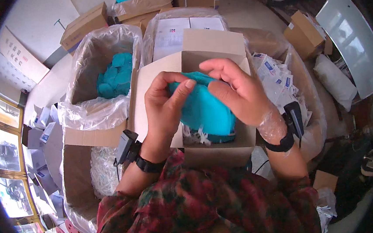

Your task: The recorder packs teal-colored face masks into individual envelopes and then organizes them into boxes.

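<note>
A teal fabric piece (205, 110), rounded at its lower edge, hangs between my hands above an open cardboard box (213, 42). My left hand (163, 103) pinches its upper left edge between thumb and forefinger. On the other side, my right hand (246, 94) has its thumb against the near face and its fingers curled around the far top edge. Inside the box, below the cloth, white strips (197, 136) and more teal material show; the fabric and my hands hide much of the inside. Each wrist wears a black strap with a small device.
At left, a plastic-lined carton (78, 81) holds teal pieces (115, 76); nearer, another has white strips (105, 171). Small white packets (275, 76) fill a lined carton at right. White boxes (171, 34) stand behind the open box. A glossy panel (351, 42) leans far right.
</note>
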{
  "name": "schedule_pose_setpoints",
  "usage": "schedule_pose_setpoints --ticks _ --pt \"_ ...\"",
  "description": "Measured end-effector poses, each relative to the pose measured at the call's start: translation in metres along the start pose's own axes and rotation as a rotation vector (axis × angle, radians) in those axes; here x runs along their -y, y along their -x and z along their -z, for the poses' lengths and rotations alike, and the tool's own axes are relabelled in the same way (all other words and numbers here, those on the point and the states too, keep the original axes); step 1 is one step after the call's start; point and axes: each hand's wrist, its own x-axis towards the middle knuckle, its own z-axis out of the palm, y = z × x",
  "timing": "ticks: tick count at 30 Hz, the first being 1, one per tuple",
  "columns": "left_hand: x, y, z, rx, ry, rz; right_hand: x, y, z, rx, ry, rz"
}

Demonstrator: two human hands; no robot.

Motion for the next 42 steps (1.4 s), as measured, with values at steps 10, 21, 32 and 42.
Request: schedule_pose_setpoints --ticks 10,21,32,42 --pt "-0.009 -0.021 0.008 -0.081 0.33 0.259 0.004 -0.011 -0.026 -0.045 0.662 0.507" --pt "-0.025 -0.028 0.062 -0.312 0.249 0.049 -0.008 -0.027 -0.012 0.127 0.009 0.116" --pt "-0.036 -0.012 0.066 -0.197 0.152 -0.003 -0.207 -0.005 0.012 0.626 0.915 -0.27" --pt "-0.027 -0.005 0.07 -0.06 0.151 0.006 -0.213 -0.006 -0.002 0.671 1.093 -0.422"
